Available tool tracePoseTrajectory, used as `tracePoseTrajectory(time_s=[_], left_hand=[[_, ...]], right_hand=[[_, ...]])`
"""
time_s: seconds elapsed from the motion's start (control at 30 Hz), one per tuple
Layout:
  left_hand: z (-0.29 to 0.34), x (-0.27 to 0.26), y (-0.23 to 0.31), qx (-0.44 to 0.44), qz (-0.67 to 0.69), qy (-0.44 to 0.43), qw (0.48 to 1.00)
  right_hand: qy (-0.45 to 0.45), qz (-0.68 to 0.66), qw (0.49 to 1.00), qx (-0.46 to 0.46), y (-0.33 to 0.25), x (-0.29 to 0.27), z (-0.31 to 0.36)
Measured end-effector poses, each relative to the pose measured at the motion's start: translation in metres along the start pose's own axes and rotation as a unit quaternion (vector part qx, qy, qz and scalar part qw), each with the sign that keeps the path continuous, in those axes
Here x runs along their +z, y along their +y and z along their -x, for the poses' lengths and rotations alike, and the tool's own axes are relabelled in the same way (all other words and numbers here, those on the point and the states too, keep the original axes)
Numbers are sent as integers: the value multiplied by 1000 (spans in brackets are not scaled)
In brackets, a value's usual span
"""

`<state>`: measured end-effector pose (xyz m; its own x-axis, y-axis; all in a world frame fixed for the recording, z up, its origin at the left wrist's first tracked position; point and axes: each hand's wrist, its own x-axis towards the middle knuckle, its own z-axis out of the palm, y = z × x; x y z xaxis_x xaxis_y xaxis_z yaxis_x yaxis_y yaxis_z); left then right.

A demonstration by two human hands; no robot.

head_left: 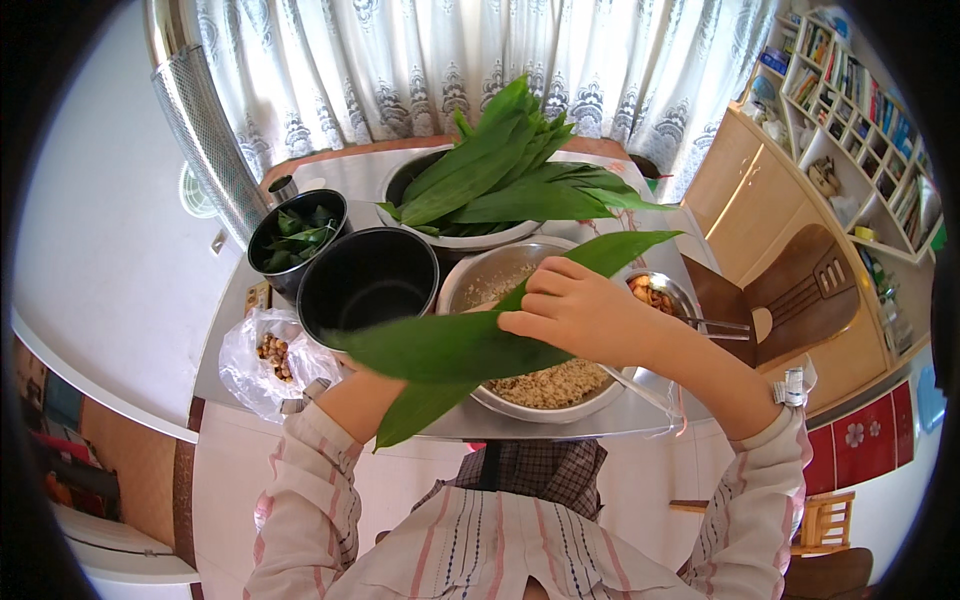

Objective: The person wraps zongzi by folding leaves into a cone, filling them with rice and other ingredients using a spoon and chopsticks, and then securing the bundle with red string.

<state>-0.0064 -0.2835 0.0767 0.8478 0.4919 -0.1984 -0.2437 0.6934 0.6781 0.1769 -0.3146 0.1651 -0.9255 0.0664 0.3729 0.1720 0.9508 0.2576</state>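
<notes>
My right hand (pixel 570 312) is closed with its fingers curled on two long green leaves (pixel 455 350), which overlap and slant across the front of the table. One leaf blurs at its left end; the other's tip points up to the right. My left hand is behind the leaves, so its fingers are hidden and only the wrist (pixel 365 398) shows. Beneath the leaves stands a steel bowl (pixel 595 412) of light brown grain (pixel 550 385), with a spoon-like handle (pixel 640 388) over its right rim.
Behind is a basin (pixel 400 190) heaped with leaves (pixel 490 170). To the left are a black pot (pixel 368 280), another pot (pixel 297 235) holding green leaf pieces, and a plastic bag (pixel 250 365) of brown bits. A small bowl (pixel 660 290) with utensils and a chair (pixel 800 290) are right.
</notes>
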Motion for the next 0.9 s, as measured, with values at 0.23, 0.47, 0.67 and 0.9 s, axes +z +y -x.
tracePoseTrajectory(time_s=[0.23,0.47,0.67,0.9], left_hand=[[-4,0,-12,-94,-7,40,995],[-3,8,-19,-125,-19,64,990],[16,11,-8,-134,-68,122,981],[26,-2,-10,11,-216,196,957]], right_hand=[[-19,151,988,-1,-6,6,-7],[-3,71,997,35,-5,16,-3],[-13,117,993,9,-8,26,12],[-29,116,991,65,-31,35,33]])
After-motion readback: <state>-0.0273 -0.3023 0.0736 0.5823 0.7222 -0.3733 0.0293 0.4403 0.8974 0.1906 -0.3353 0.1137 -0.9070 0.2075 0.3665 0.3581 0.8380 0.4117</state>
